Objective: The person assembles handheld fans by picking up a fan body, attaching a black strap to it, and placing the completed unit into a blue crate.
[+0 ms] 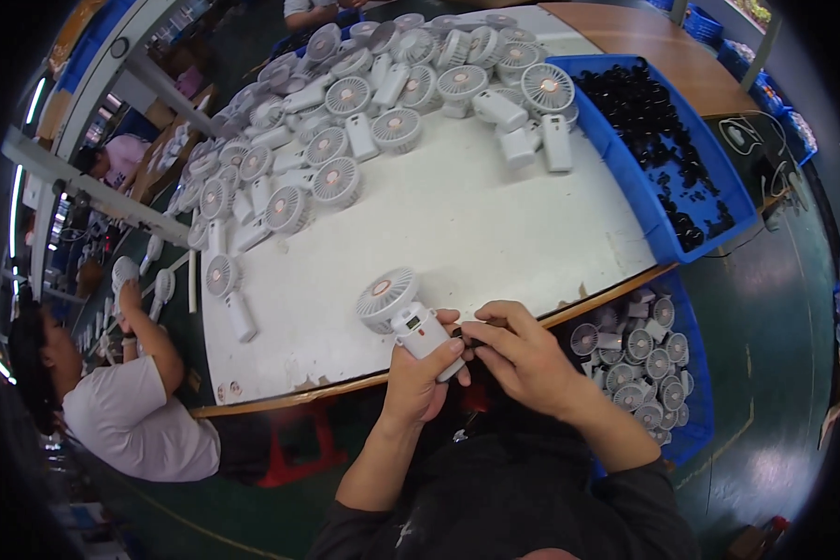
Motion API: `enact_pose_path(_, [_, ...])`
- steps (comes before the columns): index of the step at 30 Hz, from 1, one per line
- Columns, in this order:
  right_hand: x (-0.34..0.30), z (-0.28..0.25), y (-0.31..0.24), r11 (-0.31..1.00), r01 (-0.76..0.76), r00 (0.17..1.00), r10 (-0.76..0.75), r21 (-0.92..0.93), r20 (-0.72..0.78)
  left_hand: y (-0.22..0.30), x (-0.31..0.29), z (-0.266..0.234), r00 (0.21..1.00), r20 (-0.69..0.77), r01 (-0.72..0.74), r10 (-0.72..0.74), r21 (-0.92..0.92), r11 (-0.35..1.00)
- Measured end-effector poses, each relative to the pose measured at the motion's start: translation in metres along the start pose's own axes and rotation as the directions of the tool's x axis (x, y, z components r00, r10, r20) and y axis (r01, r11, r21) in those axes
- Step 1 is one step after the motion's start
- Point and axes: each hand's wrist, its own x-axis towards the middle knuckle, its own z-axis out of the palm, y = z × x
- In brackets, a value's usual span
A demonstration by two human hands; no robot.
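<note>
My left hand [413, 385] is wrapped round the handle of a white handheld fan [388, 295], which has a round slatted head and a small dark display on its handle. The fan is held over the table's near edge, its head pointing away from me. At the handle's lower end, the fingers of my right hand [530, 362] pinch a small black part [459, 334]. That part is mostly covered by fingers, so I cannot tell whether it is attached to the fan.
Many white handheld fans [336, 182] are heaped across the far and left side of the white table [495, 233]. A blue tray [616, 154] of small black parts stands at the right. Below it, a blue bin [695, 420] holds more fans. A co-worker [140, 411] sits at the left.
</note>
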Motion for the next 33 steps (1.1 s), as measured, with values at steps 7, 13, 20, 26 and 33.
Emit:
enact_pose_path(7, [0.029, -0.021, 0.000, 0.952, 0.303, 0.942, -0.292, -0.045, 0.164, 0.014, -0.014, -0.004, 0.986, 0.108, 0.129, -0.128, -0.001, 0.992])
enact_pose_path(13, [0.046, -0.008, -0.008, 0.909, 0.389, 0.889, -0.328, -0.149, 0.320, 0.002, -0.023, -0.018, 0.908, 0.395, 0.174, -0.140, -0.050, 0.984])
enact_pose_path(20, [0.021, 0.003, -0.022, 0.930, 0.219, 0.949, -0.133, -0.294, 0.287, -0.006, -0.016, 0.011, 0.984, -0.010, 0.171, -0.175, -0.167, 0.971])
enact_pose_path(26, [-0.009, 0.031, -0.003, 0.979, 0.145, 0.989, -0.143, -0.140, 0.029, 0.006, -0.016, 0.027, 0.908, 0.314, -0.417, 0.276, 0.733, 0.538])
enact_pose_path(33, [-0.153, -0.026, 0.091, 0.738, -0.433, 0.590, 0.667, 0.518, -0.456, 0.125, 0.042, -0.117, 0.686, 0.165, 0.145, 0.709, 0.924, -0.355])
